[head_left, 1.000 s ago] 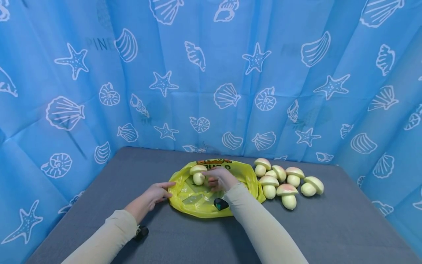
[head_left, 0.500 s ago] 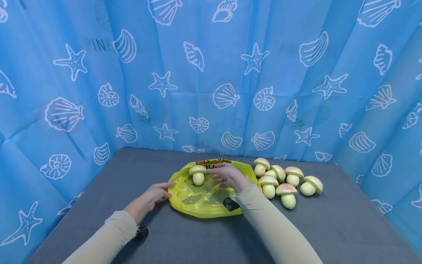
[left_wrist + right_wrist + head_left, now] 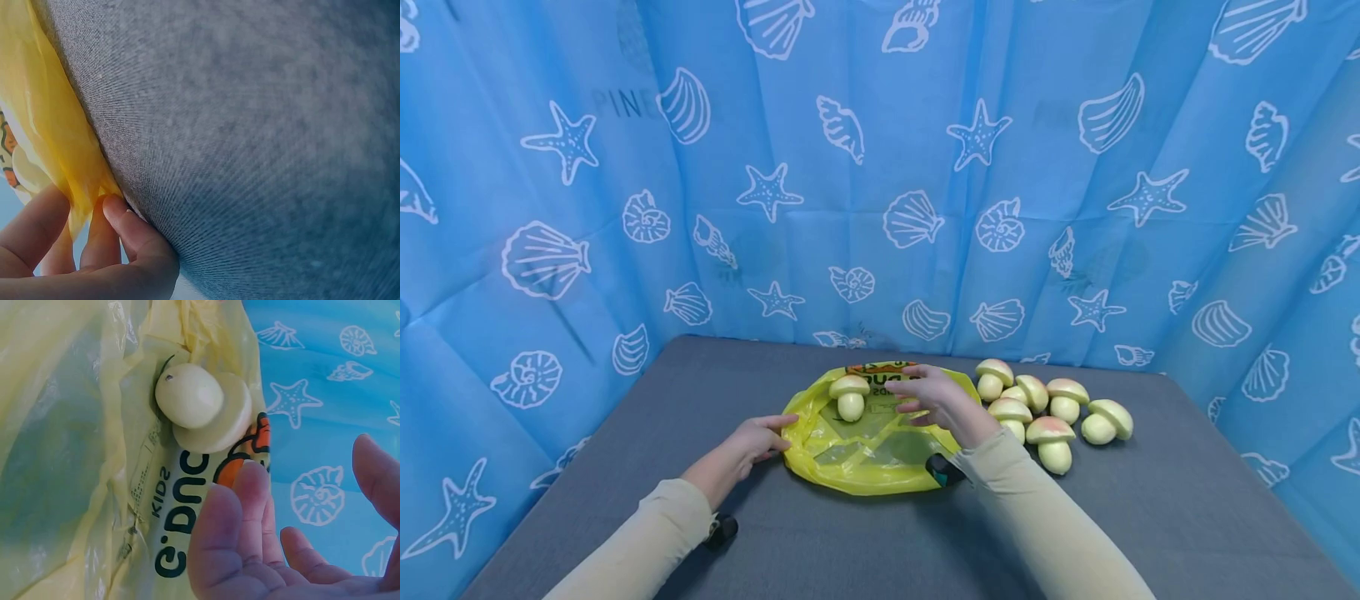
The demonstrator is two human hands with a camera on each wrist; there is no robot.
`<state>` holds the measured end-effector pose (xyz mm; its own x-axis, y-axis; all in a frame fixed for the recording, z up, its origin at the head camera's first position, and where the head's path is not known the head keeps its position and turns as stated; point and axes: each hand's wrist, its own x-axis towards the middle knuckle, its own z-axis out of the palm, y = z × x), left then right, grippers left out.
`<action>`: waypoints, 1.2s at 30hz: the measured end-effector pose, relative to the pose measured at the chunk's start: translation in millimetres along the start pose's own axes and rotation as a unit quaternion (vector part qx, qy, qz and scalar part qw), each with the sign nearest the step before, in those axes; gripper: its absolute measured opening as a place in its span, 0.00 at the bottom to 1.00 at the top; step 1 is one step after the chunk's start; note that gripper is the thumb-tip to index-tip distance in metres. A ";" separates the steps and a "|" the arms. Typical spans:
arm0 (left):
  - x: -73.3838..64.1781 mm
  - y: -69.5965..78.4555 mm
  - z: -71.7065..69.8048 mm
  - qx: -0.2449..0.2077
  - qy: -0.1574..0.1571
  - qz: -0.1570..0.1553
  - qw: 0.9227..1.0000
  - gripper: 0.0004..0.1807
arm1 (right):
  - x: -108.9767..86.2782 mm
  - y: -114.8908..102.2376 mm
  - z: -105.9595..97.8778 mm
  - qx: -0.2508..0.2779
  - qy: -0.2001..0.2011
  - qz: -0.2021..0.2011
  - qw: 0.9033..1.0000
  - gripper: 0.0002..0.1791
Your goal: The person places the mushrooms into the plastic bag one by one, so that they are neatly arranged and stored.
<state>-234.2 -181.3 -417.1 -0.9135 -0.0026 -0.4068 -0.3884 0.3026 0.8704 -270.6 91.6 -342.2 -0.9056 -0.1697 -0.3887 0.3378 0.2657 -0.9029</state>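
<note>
A yellow plastic bag (image 3: 872,479) lies spread with its mouth wide, black lettering and an orange print on its far inner side. One toy mushroom (image 3: 850,397), pale with a pinkish cap, sits inside near the back left. My left hand (image 3: 752,442) pinches the bag's left rim, thumb against fingertips, as the left wrist view shows at the bag's edge (image 3: 81,162). Over the bag's right part hovers my right hand (image 3: 946,407), fingers spread and holding nothing. In the right wrist view the mushroom (image 3: 190,397) lies beyond my right fingertips, apart from them.
Several more toy mushrooms (image 3: 1051,433) are clustered just right of the bag on the grey table (image 3: 760,546). A blue curtain (image 3: 865,183) with white shell and starfish prints hangs behind the table and along its sides.
My right hand has drawn back to the right, away from the mushroom in the bag, and its fingers have spread. The left hand has stayed at the bag's rim.
</note>
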 end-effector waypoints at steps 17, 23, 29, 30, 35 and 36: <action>0.2 -0.8 0.9 -0.001 0.006 0.003 1.000 0.27 | -26.9 5.2 -27.7 -0.019 0.026 -0.039 0.999 0.35; -0.6 -0.7 0.6 -0.001 0.006 0.004 1.000 0.28 | -36.0 5.8 -38.5 -0.034 0.033 -0.047 0.998 0.35; -0.3 -1.7 0.2 0.001 0.008 0.006 1.000 0.28 | -45.9 7.2 -47.2 -0.047 0.033 -0.055 0.997 0.38; 0.0 -1.8 0.2 0.002 0.008 0.006 1.000 0.28 | -47.7 7.7 -48.5 -0.050 0.032 -0.056 0.997 0.38; 1.0 -2.2 0.6 -0.001 0.010 0.004 1.000 0.28 | -53.7 9.4 -55.2 -0.078 0.032 -0.061 0.995 0.38; 1.2 -2.3 0.7 -0.002 0.010 0.004 1.000 0.28 | -54.7 9.7 -56.6 -0.085 0.033 -0.063 0.994 0.39</action>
<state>-234.3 -181.3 -419.7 -0.9188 -0.0201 -0.3943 -0.3818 0.2990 0.8745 -232.4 157.2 -319.3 -0.9547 -0.1508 -0.2566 0.1774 0.4041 -0.8974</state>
